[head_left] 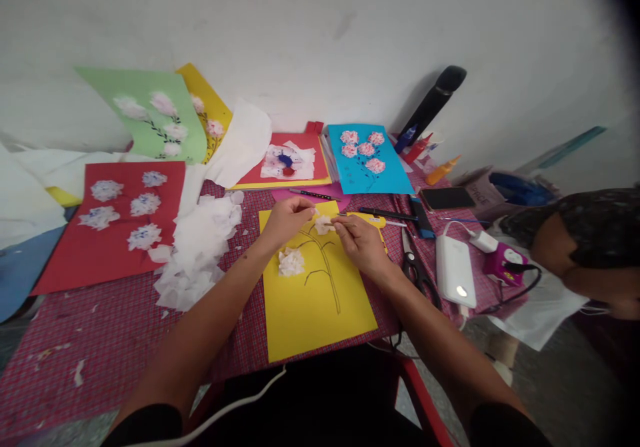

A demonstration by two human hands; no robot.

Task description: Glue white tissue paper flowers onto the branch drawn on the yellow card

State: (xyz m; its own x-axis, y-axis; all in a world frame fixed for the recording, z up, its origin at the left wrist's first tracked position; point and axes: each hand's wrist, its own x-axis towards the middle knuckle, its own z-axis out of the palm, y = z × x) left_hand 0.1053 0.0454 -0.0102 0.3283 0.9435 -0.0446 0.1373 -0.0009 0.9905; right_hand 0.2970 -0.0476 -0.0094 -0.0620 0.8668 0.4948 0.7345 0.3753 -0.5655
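A yellow sheet (295,314) lies before me with a drawn branching stem on it. One crumpled white tissue-paper flower (291,262) sits at the left of the stem. A smaller white tissue flower (323,225) is near the stem's top, between my hands. My left hand (290,220) is closed in a pinch at the sheet's upper edge, with a small bit of white tissue paper at its fingertips. My right hand (361,242) grips a thin stick (329,224), whose tip reaches the smaller flower. What else its fingers cover is hidden.
Loose white tissue pieces (203,244) are heaped left of the sheet. Scissors (417,270), a white power bank (455,270) and a phone (447,198) lie to the right. Finished flower pictures on red (120,260), green and blue (390,179) sheets stand behind. Another person's arm (590,270) is at far right.
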